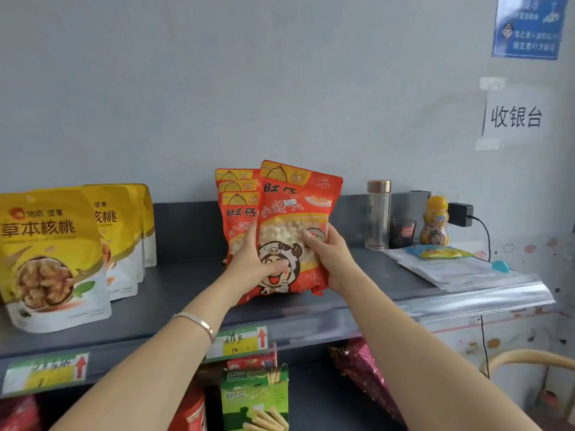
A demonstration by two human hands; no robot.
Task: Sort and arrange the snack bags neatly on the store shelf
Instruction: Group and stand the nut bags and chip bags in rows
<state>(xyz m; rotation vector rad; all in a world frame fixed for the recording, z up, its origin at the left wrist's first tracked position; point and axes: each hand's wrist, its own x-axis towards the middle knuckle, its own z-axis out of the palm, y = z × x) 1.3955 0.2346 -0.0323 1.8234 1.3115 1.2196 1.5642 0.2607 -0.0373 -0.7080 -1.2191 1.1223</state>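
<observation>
Both arms reach straight forward over the shelf. At its middle a red bag stands upright against three others, its sides gripped by the left hand and right hand, thumbs on its front.

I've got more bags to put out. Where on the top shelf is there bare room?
The widest bare stretch of the shelf lies between the yellow walnut bags and the red bags. A narrower strip runs between the red bags and the glass bottle. The right end is crowded with that bottle, a dark cup and papers.
</observation>
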